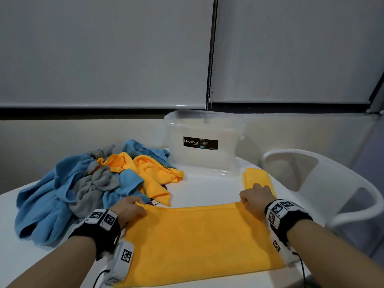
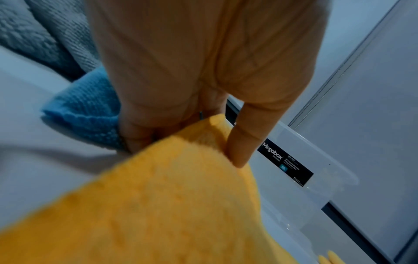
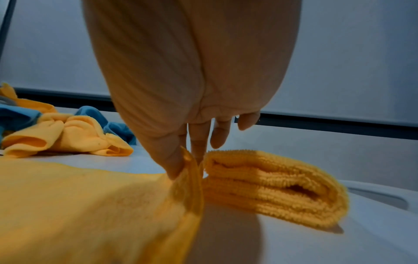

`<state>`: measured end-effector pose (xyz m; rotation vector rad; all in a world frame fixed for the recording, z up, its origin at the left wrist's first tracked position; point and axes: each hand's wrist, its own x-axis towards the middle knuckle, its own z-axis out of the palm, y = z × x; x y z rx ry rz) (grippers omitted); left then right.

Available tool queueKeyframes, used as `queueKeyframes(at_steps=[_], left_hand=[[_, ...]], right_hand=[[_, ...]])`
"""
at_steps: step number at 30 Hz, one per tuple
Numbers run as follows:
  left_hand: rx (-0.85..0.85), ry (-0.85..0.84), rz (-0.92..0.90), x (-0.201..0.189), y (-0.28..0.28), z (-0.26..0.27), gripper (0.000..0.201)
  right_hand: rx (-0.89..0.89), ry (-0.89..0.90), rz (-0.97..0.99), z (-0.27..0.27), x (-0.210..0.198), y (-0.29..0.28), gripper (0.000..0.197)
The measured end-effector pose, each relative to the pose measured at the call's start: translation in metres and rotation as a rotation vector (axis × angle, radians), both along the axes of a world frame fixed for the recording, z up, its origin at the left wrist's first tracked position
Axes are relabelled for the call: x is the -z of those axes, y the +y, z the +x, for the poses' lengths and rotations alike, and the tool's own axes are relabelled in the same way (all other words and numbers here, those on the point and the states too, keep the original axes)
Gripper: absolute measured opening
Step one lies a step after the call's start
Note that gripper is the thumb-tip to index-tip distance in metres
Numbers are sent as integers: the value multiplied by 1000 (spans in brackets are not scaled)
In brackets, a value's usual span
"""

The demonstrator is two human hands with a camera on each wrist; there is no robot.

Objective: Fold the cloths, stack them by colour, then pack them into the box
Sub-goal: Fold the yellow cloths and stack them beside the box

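My left hand [image 1: 129, 208] and right hand [image 1: 254, 199] each pinch a far corner of the yellow cloth [image 1: 199, 242] lying flat before me. I should match both corners to the near edge evenly (folded yellow cloth [image 1: 257, 179] waits beside the box [image 1: 204, 142]).

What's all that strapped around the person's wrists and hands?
Both hands, left and right, are bare, with no gloves or sleeves. Each wrist wears a black band carrying white blocks printed with black-and-white square code markers. A white oblong unit with another marker hangs under each wrist, trailing a thin black cable.
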<state>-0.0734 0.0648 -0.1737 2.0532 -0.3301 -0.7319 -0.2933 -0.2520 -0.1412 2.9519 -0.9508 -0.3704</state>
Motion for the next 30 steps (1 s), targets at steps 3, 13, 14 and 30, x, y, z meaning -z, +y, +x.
queueKeyframes(at_steps=[3,13,14,30], left_hand=[[-1,22,-21,3,3,3,20],[13,-9,-255,-29,33,-6,4],[-9,-24,-297,-37,38,-8,5],[-147,-326,-500,-116,77,-26,14]], right_hand=[[5,47,0,-1,2,4,19],[-103,-242,52,-8,-12,0,15],[-106,-310,101,-12,-17,-2,16],[-95,-988,682,-55,-104,3,22]])
